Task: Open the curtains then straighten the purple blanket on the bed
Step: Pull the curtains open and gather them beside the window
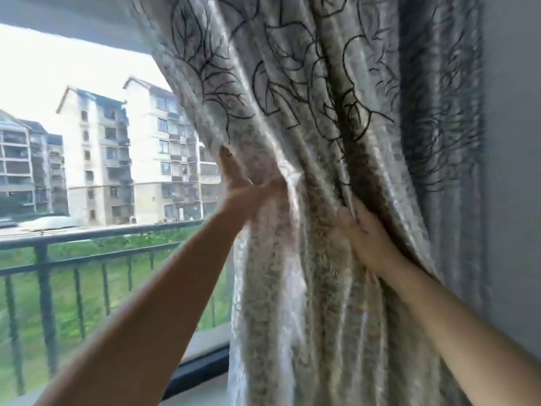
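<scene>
Curtain (307, 127) bunched rightward between left hand (243, 189) and right hand (366, 238)

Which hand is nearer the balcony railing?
Left. The left hand presses the curtain edge just above the balcony railing; the right hand grips folds farther from it.

Two bare forearms enter from the bottom edge, one at the left and one at the right, each visible to the frame edge with no sleeve, cuff, watch, bracelet or glove on it. The bare left hand (246, 186) shows a long thumb with a short, unpainted nail. The bare right hand (366, 238) shows its back and knuckles, without rings. Both are softened by motion blur, so finer marks cannot be made out.
</scene>
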